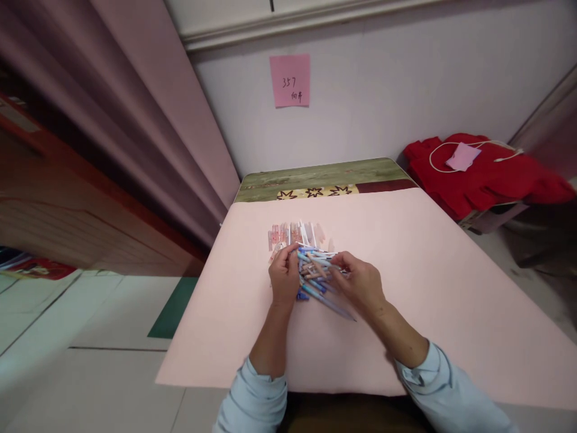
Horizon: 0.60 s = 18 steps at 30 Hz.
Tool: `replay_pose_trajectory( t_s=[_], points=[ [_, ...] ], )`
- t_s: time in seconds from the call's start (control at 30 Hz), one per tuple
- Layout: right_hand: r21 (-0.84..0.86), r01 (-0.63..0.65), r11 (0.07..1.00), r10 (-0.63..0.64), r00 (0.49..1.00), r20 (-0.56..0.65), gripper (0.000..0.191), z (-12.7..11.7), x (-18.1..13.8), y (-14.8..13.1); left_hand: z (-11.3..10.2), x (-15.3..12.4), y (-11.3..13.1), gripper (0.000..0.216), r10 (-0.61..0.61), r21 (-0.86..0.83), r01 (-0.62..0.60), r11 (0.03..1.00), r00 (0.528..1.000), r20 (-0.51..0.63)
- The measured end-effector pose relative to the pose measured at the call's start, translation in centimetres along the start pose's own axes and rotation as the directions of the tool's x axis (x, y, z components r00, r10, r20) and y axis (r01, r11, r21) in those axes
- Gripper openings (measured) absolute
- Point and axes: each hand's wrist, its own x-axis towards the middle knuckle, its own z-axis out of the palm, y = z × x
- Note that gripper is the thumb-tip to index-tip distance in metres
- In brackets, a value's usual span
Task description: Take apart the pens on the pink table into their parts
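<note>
A loose pile of pens [318, 285] in blue, teal, white and brown lies on the pink table cover, between my two hands. My left hand [285, 276] is at the pile's left side, with thumb and fingers closed on the end of a pen [305, 257]. On the right, my right hand [359, 281] curls over the pile with its fingers bent around a pen's end; the fingertips partly hide it. Behind the pile, pink, white and grey pens [295, 233] lie side by side in a row. A blue cap-like piece [302, 296] sits near my left wrist.
The pink cover [433, 288] spreads over a table with a green patterned far edge [315, 177]. A pink note [291, 81] is on the wall. At right, red cloth [496, 174] carries a white cable. A mauve curtain [166, 120] hangs at left.
</note>
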Motion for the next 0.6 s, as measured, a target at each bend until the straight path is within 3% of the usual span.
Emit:
replay_pose_trajectory(
  t_s=[0.2, 0.43, 0.5, 0.6],
  points=[
    [-0.137, 0.020, 0.990, -0.020, 1.000, 0.005, 0.010, 0.3, -0.2, 0.0, 0.1, -0.2, 0.0, 0.022, -0.060, -0.036, 0.059, 0.998, 0.997, -0.045],
    [-0.145, 0.020, 0.989, -0.019, 1.000, 0.008, 0.013, 0.9, -0.1, 0.9, -0.8, 0.5, -1.0, 0.020, 0.173, 0.290, -0.130, 0.948, 0.976, -0.130],
    [-0.154, 0.017, 0.988, -0.018, 1.000, -0.007, 0.013, 1.1, 0.1, 1.1, -1.3, 0.8, -1.5, 0.026, 0.153, 0.336, -0.080, 0.938, 0.968, -0.197],
    [-0.140, 0.036, 0.990, -0.041, 0.998, -0.038, 0.013, 0.8, 0.0, 0.9, -1.7, 1.0, -2.5, 0.038, -0.007, 0.335, 0.096, 0.937, 0.967, -0.255]
  ],
)
